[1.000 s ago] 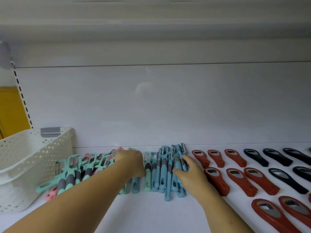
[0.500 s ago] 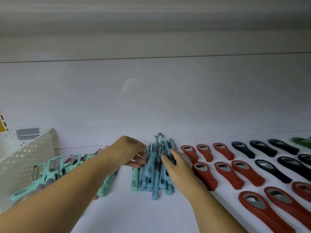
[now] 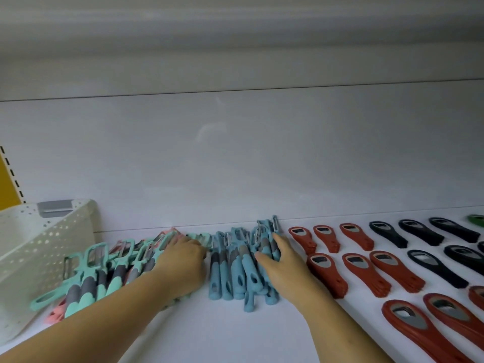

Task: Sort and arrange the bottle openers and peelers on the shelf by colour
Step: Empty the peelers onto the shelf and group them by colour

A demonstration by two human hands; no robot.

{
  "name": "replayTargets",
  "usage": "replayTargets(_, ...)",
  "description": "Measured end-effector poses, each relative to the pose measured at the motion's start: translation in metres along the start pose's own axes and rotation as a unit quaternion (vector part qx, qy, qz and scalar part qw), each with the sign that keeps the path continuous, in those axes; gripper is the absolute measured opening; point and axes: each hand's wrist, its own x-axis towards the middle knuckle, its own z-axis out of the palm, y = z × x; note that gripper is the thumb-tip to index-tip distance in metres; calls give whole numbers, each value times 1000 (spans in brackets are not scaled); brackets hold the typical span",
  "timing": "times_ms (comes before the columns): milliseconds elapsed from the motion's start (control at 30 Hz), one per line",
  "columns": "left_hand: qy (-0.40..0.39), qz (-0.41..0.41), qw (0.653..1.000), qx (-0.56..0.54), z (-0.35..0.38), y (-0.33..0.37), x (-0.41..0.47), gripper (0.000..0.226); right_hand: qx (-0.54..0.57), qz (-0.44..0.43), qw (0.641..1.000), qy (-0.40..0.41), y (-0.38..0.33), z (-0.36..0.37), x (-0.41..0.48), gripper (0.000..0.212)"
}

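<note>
Head: blue peelers (image 3: pixel 230 273) flat again

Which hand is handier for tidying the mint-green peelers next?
Left. The left hand lies against the mint peelers, while the right hand rests on the blue peelers, on their far side.

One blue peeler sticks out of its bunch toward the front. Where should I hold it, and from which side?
Probably pinch the protruding blue peeler by its holed handle end, from the front: that end lies free past its neighbours, while its blade end is packed among the other blue peelers.
</note>
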Motion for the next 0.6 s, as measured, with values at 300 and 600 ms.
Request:
replayTargets(300, 10, 37, 938, -344, 8, 65, -7, 15, -2, 23, 999, 44, 4, -1, 8, 23)
replayTargets(600, 88, -4, 928, -362, 22, 73, 7, 26, -35, -13, 996, 78, -2, -2, 6, 5)
